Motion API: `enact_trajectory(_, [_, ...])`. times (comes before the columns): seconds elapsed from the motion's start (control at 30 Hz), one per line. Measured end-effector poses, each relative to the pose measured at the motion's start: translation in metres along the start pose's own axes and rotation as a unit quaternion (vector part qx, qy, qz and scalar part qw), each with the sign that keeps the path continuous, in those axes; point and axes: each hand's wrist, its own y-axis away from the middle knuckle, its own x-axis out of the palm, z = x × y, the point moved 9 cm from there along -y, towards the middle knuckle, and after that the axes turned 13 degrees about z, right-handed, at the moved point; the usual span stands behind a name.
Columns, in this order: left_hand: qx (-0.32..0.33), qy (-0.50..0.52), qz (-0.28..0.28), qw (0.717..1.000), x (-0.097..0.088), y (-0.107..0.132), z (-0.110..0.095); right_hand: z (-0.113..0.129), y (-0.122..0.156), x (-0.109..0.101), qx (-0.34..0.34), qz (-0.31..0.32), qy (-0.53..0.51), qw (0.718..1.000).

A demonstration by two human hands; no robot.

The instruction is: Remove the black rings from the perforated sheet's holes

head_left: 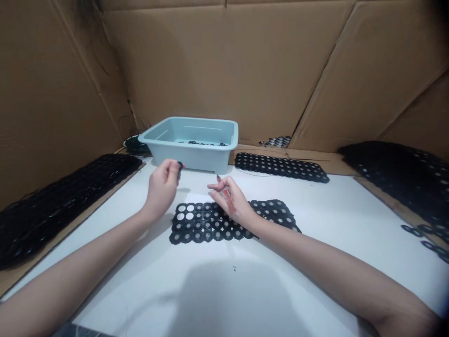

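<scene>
The hands are apart. The left hand (162, 187) pinches a black ring (180, 166) so it won't fall; the right hand (229, 199) is over a holey mat (199, 229).

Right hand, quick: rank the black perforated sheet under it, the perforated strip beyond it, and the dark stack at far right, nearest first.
From the right hand:
1. Black perforated sheet: directly beneath, on the white board.
2. Black perforated strip: ahead, beyond the board.
3. Dark stack: far right.
</scene>
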Motion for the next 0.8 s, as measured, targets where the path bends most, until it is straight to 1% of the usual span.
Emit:
enact_trajectory(0.07, [0.027,-0.065,0.056,0.996,0.021,0.013,-0.016,0.001,0.004,-0.010,0.009,-0.051,-0.019,0.998])
enact_trajectory(0.13, [0.020,-0.081,0.113,0.990,0.038,0.023,-0.019,0.007,0.007,-0.016,0.006,-0.078,-0.022,0.997])
enact_trajectory(0.17, [0.009,-0.074,0.143,0.987,0.046,0.027,-0.017,0.011,0.008,-0.016,-0.001,-0.076,-0.017,0.997])
enact_trajectory(0.23, [-0.013,-0.047,0.196,0.979,0.060,0.033,-0.009,0.018,0.008,-0.010,-0.005,-0.049,-0.001,0.999])
enact_trajectory(0.3, [-0.024,-0.037,0.230,0.972,0.070,0.037,-0.004,0.021,0.008,-0.001,0.000,-0.020,0.015,1.000])
enact_trajectory(0.37, [-0.026,-0.047,0.244,0.968,0.076,0.040,-0.003,0.021,0.009,0.004,0.007,-0.012,0.032,0.999])
enact_trajectory(0.43, [-0.023,-0.059,0.252,0.966,0.079,0.044,-0.006,0.021,0.009,0.004,0.005,-0.024,0.044,0.999])
enact_trajectory(0.57, [-0.028,-0.067,0.259,0.963,0.081,0.049,-0.012,0.018,0.009,0.006,-0.010,-0.014,0.045,0.999])
enact_trajectory(0.7, [-0.051,-0.027,0.246,0.968,0.079,0.049,-0.005,0.018,0.012,0.007,-0.010,-0.015,0.051,0.999])
enact_trajectory(0.8, [-0.044,0.016,0.245,0.968,0.081,0.049,0.000,0.018,0.012,0.009,-0.008,0.002,0.034,0.999])
